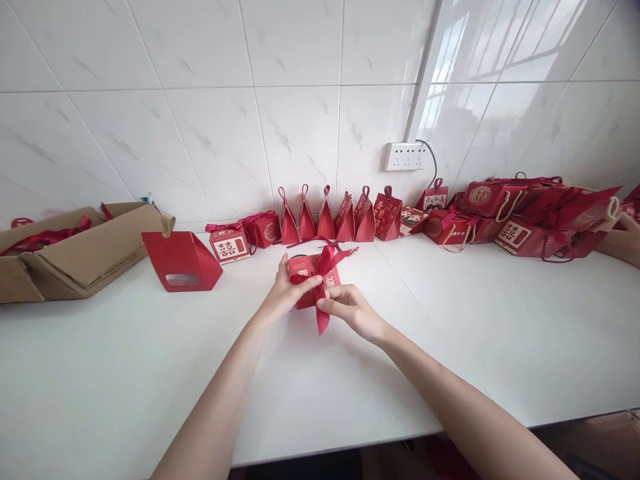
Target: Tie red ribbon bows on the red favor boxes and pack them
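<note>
A small red gift box (pixel 303 267) with pale printed characters is in front of me on the white table, with a red ribbon (pixel 325 323) tied around it. My left hand (pixel 290 287) grips the box from its left side, the thumb pressing on the ribbon near the knot. Between thumb and fingers, my right hand (pixel 350 308) pinches the ribbon at the box's front, and one ribbon end hangs down below the fingers. Another ribbon end sticks out to the upper right. The knot itself is partly hidden by my fingers.
Behind stands a row of red peaked boxes (pixel 326 220). To the left are a red box with a window (pixel 187 263) and an open cardboard carton (pixel 90 257). Piled red boxes (pixel 530 207) lie at right, beside another person's hand (pixel 625 239). A power strip (pixel 407 157) is on the wall.
</note>
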Demonstrator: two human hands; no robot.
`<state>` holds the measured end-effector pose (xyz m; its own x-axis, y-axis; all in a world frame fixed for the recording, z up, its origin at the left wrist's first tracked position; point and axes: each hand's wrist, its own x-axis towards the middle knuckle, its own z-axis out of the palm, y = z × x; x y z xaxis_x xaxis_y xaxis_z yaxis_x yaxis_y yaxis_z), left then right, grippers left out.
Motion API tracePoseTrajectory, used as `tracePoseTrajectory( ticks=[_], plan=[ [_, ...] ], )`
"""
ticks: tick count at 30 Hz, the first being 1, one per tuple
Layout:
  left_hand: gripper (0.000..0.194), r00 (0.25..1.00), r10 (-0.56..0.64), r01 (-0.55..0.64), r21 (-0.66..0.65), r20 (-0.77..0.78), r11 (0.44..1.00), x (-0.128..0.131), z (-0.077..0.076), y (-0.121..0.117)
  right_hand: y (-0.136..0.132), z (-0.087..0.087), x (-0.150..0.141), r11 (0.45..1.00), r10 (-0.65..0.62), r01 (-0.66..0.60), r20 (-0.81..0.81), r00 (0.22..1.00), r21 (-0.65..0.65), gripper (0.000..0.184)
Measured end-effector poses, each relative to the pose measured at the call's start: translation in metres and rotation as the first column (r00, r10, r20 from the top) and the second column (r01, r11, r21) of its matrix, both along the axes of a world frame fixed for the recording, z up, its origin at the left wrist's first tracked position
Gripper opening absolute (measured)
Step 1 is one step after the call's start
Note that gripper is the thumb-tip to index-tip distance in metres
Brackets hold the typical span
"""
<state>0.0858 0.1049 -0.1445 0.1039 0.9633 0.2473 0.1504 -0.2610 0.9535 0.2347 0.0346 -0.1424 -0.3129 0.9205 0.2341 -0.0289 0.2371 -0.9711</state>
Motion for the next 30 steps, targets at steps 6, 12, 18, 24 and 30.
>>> tracePoseTrajectory(
  ticks=[6, 12, 18, 24, 30],
  plan=[
    [0.057, 0.999, -0.052, 0.052, -0.247, 0.005, 0.968, 0.001, 0.007, -0.004, 0.001, -0.001, -0.002, 0.998, 0.055, -0.055, 0.060, 0.997, -0.009, 0.039],
    [0.053, 0.998, -0.049, 0.060, -0.306, 0.044, 0.950, 0.003, 0.008, -0.004, 0.002, -0.004, -0.002, 0.997, 0.082, -0.081, 0.139, 0.987, -0.016, 0.034],
    [0.060, 0.998, -0.016, 0.034, -0.351, 0.053, 0.936, 0.002, 0.006, -0.001, -0.002, -0.009, -0.011, 0.967, 0.231, -0.199, 0.215, 0.949, -0.161, 0.030],
    [0.060, 0.998, -0.047, 0.062, -0.345, 0.051, 0.936, 0.001, 0.010, -0.003, 0.002, 0.002, 0.008, 0.987, 0.065, -0.008, 0.355, 0.933, -0.161, 0.051],
    [0.060, 0.983, -0.178, 0.180, -0.281, 0.035, 0.943, -0.001, 0.009, -0.005, 0.016, 0.010, 0.033, 0.757, -0.653, 0.649, 0.139, 0.745, 0.077, 0.043]
  ],
)
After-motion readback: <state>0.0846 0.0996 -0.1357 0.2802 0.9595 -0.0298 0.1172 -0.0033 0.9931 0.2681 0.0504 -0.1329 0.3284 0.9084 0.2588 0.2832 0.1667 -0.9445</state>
